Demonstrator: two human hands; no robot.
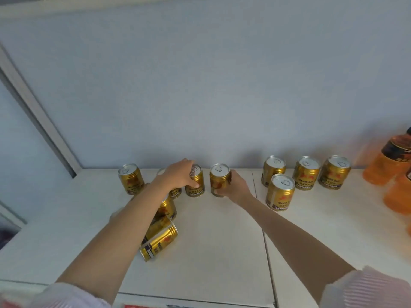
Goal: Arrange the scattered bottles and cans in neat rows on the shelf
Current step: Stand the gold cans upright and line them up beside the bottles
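Note:
Several gold cans stand on the white shelf (211,241). My left hand (178,174) grips an upright can (196,185) from above and the left, near the back wall. My right hand (233,187) holds the neighbouring upright can (219,181) from its right side. Another can (130,178) stands at the back left. My left forearm partly hides further cans (168,207), and one can (159,243) lies on its side below it. To the right stand three cans (305,173) along the back and one (280,192) in front of them.
Orange bottles (387,165) with dark labels stand at the far right edge. A pale wall rises behind the shelf, and a grey frame post (37,112) slants down at the left. A seam (263,230) divides the shelf top.

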